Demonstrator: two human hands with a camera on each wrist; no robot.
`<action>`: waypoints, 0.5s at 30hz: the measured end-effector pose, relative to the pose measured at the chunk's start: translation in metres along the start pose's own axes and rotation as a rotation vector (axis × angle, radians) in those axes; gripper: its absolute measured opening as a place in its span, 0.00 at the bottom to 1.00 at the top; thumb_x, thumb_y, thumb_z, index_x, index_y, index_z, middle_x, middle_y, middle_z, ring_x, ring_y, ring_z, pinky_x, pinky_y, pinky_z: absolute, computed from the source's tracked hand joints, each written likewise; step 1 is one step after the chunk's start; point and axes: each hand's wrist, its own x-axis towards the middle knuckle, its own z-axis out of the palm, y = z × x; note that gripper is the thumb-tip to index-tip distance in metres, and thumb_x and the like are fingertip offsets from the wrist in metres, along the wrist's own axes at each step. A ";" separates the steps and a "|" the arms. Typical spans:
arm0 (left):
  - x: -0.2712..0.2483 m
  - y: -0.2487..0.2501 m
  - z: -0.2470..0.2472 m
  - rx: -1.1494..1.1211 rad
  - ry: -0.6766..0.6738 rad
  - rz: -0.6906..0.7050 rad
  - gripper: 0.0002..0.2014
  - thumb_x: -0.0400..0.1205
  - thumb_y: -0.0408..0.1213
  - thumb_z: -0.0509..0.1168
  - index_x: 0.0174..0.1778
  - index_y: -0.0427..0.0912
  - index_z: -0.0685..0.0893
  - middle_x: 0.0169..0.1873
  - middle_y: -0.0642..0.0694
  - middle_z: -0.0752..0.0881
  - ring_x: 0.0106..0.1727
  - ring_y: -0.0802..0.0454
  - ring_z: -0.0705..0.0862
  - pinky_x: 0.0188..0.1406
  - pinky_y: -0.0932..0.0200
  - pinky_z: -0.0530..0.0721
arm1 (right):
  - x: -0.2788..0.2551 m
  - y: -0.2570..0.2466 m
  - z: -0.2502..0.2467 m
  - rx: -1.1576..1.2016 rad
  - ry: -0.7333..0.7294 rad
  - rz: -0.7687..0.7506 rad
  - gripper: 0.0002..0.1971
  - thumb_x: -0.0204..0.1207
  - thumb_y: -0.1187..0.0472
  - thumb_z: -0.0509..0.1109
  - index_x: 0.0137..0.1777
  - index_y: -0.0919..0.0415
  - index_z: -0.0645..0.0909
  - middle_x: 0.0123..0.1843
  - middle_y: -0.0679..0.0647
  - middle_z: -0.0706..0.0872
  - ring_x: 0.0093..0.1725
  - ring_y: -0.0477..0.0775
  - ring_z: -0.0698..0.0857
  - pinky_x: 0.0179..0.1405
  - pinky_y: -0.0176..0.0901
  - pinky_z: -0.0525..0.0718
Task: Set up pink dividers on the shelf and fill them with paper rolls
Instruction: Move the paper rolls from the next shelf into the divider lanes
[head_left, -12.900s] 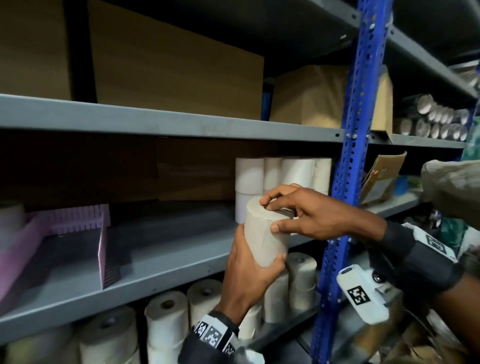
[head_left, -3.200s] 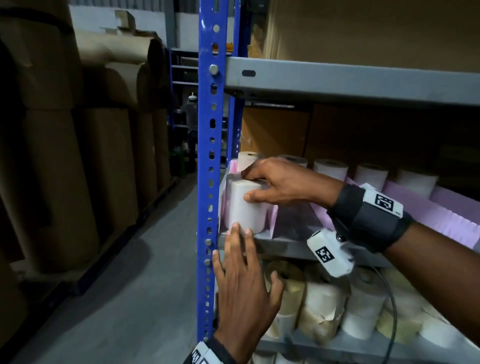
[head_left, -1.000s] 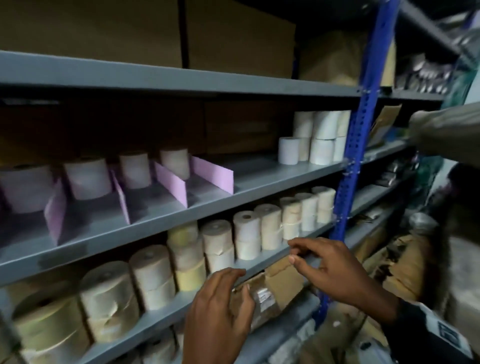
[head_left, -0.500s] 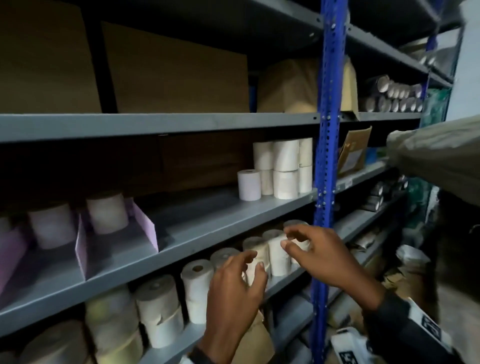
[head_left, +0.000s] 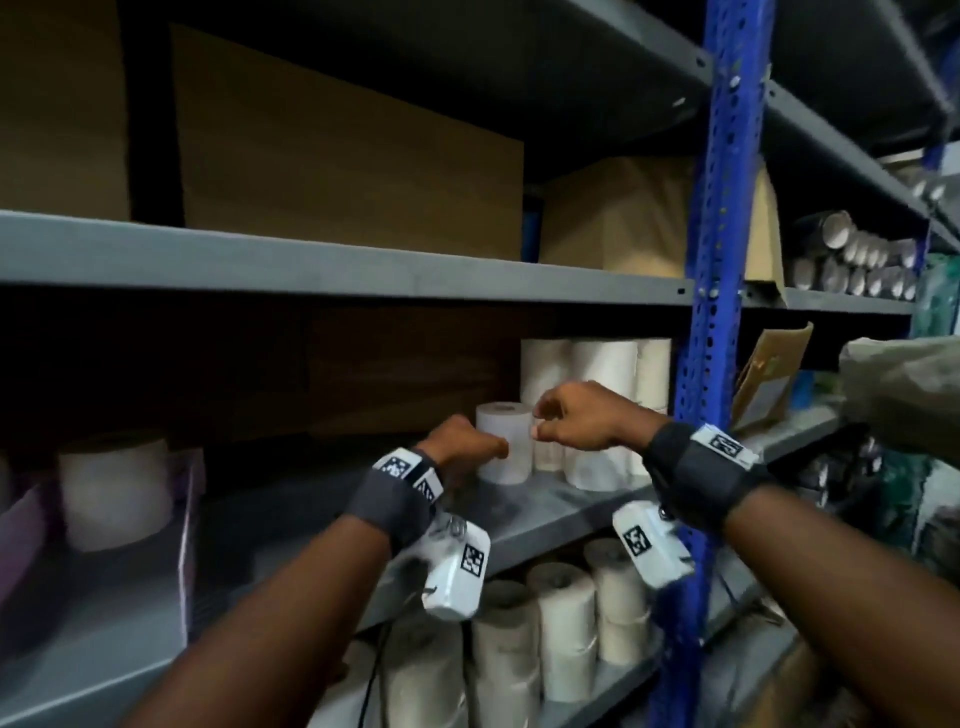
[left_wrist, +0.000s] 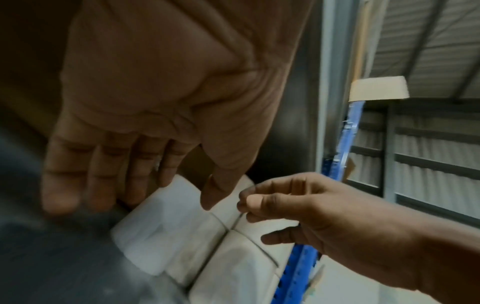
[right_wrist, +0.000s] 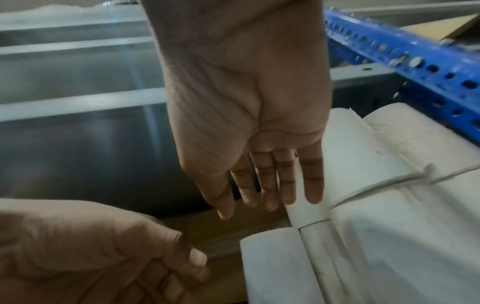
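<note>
A single white paper roll (head_left: 506, 447) stands upright on the grey middle shelf (head_left: 540, 512), in front of a stack of rolls (head_left: 602, 374). My left hand (head_left: 493, 449) is at its left side and my right hand (head_left: 537, 421) at its upper right. Neither grips it. In the left wrist view my left hand (left_wrist: 140, 195) has straight fingers just over the roll (left_wrist: 166, 232). In the right wrist view my right hand (right_wrist: 259, 203) reaches straight-fingered over the rolls (right_wrist: 270, 263). A pink divider (head_left: 189, 545) stands at the left with a roll (head_left: 114, 488) behind it.
A blue perforated upright (head_left: 711, 312) rises just right of the stack. Cardboard sheets (head_left: 343, 156) lean on the shelf above. The lower shelf holds several rolls (head_left: 561, 639). Bare grey shelf lies between the divider and the single roll.
Both hands have risen from in front of the lower shelf to the middle shelf and closed in on the single roll. The view has moved closer to the stack.
</note>
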 end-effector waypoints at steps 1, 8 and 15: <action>0.014 -0.003 0.002 -0.010 -0.051 -0.061 0.25 0.83 0.37 0.71 0.74 0.28 0.80 0.30 0.38 0.87 0.25 0.47 0.88 0.16 0.67 0.76 | 0.015 0.002 0.002 -0.021 -0.012 -0.017 0.21 0.76 0.48 0.72 0.64 0.59 0.84 0.62 0.55 0.87 0.58 0.53 0.85 0.56 0.42 0.82; 0.082 -0.020 0.021 -0.035 -0.165 -0.209 0.27 0.86 0.42 0.70 0.78 0.32 0.75 0.63 0.37 0.85 0.63 0.41 0.85 0.52 0.56 0.72 | 0.083 0.005 0.014 -0.251 -0.091 -0.093 0.21 0.78 0.45 0.67 0.64 0.56 0.83 0.68 0.57 0.83 0.63 0.60 0.81 0.50 0.37 0.74; 0.108 -0.028 0.032 -0.060 -0.166 -0.207 0.32 0.84 0.43 0.73 0.80 0.28 0.72 0.71 0.31 0.80 0.72 0.36 0.80 0.73 0.46 0.76 | 0.107 0.004 0.035 -0.252 -0.192 -0.088 0.25 0.80 0.45 0.64 0.69 0.63 0.80 0.69 0.61 0.82 0.64 0.62 0.82 0.62 0.47 0.81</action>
